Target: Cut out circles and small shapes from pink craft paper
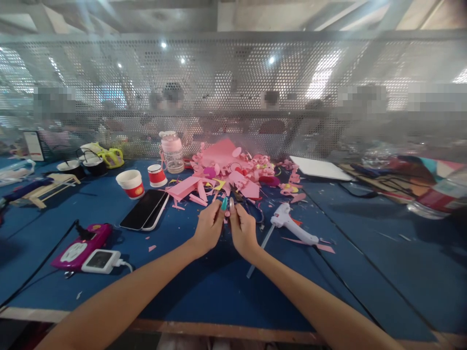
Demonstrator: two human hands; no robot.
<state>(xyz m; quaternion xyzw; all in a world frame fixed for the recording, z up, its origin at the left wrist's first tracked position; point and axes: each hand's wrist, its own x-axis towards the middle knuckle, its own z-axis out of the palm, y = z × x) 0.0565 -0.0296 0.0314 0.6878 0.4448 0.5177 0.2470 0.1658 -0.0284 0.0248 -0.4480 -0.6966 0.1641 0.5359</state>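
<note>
Head view: your left hand (208,227) and right hand (243,228) pinch a small pink piece (227,214) between them over the blue table (182,296); likely light, easily creased, so hold its edges gently

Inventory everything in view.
perforated metal screen: one, grey, background
tabletop: one, blue, foreground
cut paper scraps: many, mostly pink, centre
tapered paper cups: two, white/red, left
round bottle: one, clear/pink, beside cups
flat devices: two, black/white, near cups
boxy power strip: one, magenta, lower left
square adapter: one, white, beside strip
pistol-shaped glue gun: one, white, right
rectangular board: one, white, right
labelled bottle: one, clear/red, right
wooden stand: one, tan, left
small buckets: two, black, left
moulded item: one, yellow, left
small piece: one, pinkish, between fingertips
left hand: one, bare, centre
right hand: one, bare, centre
</note>
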